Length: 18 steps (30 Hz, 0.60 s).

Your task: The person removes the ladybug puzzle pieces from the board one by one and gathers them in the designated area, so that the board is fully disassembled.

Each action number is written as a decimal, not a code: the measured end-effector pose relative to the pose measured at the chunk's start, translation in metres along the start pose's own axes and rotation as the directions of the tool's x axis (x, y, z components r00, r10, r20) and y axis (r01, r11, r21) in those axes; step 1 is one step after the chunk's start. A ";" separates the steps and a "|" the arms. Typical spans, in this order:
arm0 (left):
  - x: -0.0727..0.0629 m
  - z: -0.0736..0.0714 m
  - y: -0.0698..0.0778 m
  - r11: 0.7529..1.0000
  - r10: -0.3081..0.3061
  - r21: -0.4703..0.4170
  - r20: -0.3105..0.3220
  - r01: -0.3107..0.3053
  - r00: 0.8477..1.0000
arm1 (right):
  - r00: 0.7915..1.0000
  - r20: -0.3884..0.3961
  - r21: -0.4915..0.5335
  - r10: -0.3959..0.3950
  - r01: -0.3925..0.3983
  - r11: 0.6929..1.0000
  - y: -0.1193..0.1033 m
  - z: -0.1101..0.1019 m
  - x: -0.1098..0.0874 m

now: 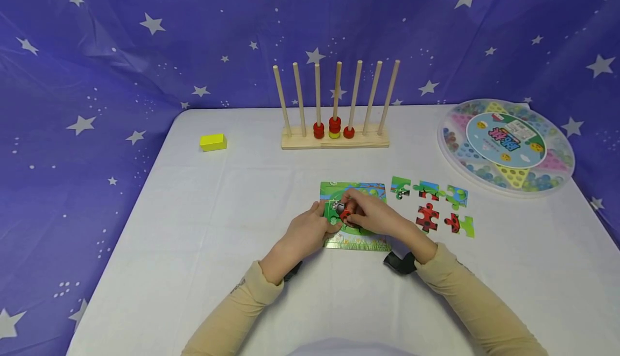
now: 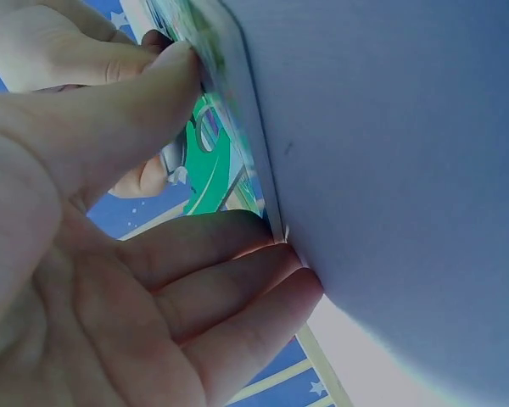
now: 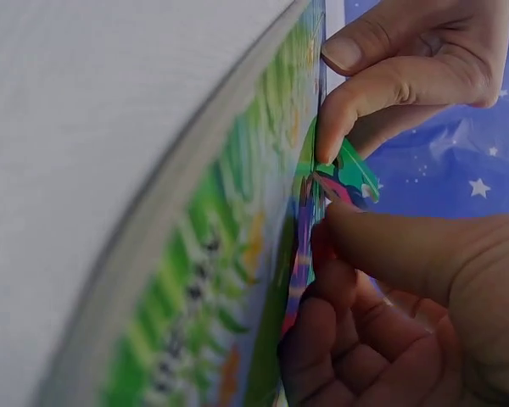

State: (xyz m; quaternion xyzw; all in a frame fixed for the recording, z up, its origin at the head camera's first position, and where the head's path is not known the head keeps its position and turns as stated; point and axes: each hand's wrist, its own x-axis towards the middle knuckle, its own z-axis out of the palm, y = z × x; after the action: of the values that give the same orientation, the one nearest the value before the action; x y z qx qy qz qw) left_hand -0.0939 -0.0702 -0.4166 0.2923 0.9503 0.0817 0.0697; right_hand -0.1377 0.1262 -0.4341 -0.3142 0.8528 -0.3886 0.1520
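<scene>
A jigsaw board (image 1: 356, 244) with a green, ladybug-themed picture lies on the table in the head view. My right hand (image 1: 375, 215) is over its middle and pinches a red-and-black ladybug puzzle piece (image 1: 345, 214) between thumb and fingers. In the right wrist view, the thumb (image 3: 390, 246) and curled fingers hold that piece against or just above the board; the exact contact is hidden. At the board's left side rests my left hand (image 1: 310, 228), its thumb on the surface. The left wrist view shows its fairly straight fingers (image 2: 237, 288) touching by the board's edge.
Several loose puzzle pieces (image 1: 428, 217) lie right of the board. Behind stands a wooden peg rack (image 1: 300, 141) with red and yellow beads. A round clear-lidded game box (image 1: 513, 175) sits at the back right, a yellow block (image 1: 213, 142) at the back left.
</scene>
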 end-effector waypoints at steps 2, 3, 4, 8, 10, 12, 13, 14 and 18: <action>0.000 0.000 0.000 1.000 0.001 -0.003 -0.005 -0.001 1.000 | 1.000 0.009 0.033 0.001 -0.002 0.999 0.000 0.000 0.000; 0.000 0.000 -0.001 1.000 0.003 -0.003 -0.010 -0.003 1.000 | 1.000 0.013 0.046 0.003 -0.003 0.999 0.000 0.000 0.000; 0.000 0.000 -0.001 1.000 0.005 -0.004 -0.014 -0.005 1.000 | 1.000 0.017 0.066 0.007 -0.008 0.998 0.000 -0.001 0.000; 0.001 0.001 -0.002 1.000 0.009 0.001 -0.021 -0.009 1.000 | 0.999 0.031 0.130 0.011 -0.015 0.991 0.001 -0.003 0.000; 0.001 0.001 -0.002 1.000 0.010 -0.001 -0.020 -0.010 1.000 | 0.999 0.038 0.152 0.013 -0.019 0.988 0.001 -0.004 0.000; 0.001 0.001 -0.002 1.000 0.013 -0.001 -0.020 -0.013 1.000 | 0.999 0.040 0.155 0.012 -0.018 0.988 0.001 -0.005 0.000; 0.001 0.001 -0.002 1.000 0.013 -0.003 -0.022 -0.013 1.000 | 0.999 0.040 0.156 0.011 -0.017 0.988 0.000 -0.005 0.000; 0.001 0.001 -0.002 1.000 0.011 -0.005 -0.019 -0.011 1.000 | 0.999 0.041 0.157 0.011 -0.017 0.988 0.000 -0.004 0.000; 0.001 0.002 -0.001 1.000 -0.001 -0.013 -0.014 0.001 1.000 | 0.999 0.043 0.174 0.014 -0.021 0.985 0.000 -0.003 0.000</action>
State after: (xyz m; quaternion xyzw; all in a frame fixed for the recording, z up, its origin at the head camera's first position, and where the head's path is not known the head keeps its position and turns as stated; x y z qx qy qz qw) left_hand -0.0950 -0.0707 -0.4190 0.2909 0.9503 0.0900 0.0652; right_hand -0.1389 0.1280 -0.4321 -0.3002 0.8149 -0.4538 0.1999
